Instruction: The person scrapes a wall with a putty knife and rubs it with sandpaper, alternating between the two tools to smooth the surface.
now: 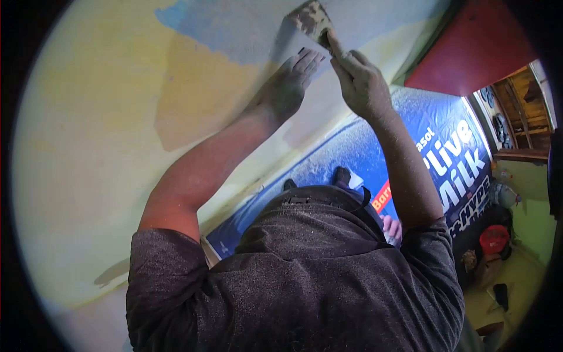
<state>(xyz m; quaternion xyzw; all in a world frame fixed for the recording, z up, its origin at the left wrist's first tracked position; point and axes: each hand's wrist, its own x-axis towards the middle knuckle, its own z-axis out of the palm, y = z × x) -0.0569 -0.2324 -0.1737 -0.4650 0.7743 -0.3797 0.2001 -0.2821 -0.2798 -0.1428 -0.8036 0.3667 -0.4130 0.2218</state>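
My right hand (363, 82) grips a putty knife (312, 22), its broad blade mottled with pale and brown residue and lying close to the wall. Just to the left, my left hand (293, 79) rests against the painted wall (199, 88) with its fingers pressed together. Small dark edges show by the left fingertips; whatever lies under them is mostly hidden. Pale dust coats both hands and forearms. Blue, yellow and whitish patches mark the wall around the hands.
A dusty blue printed banner (352, 155) covers the floor under my feet. To the upper right juts a red panel (469, 50). Along the right stand a clear plastic bottle (503, 195), a red round object (494, 239) and a wooden shelf (522, 105).
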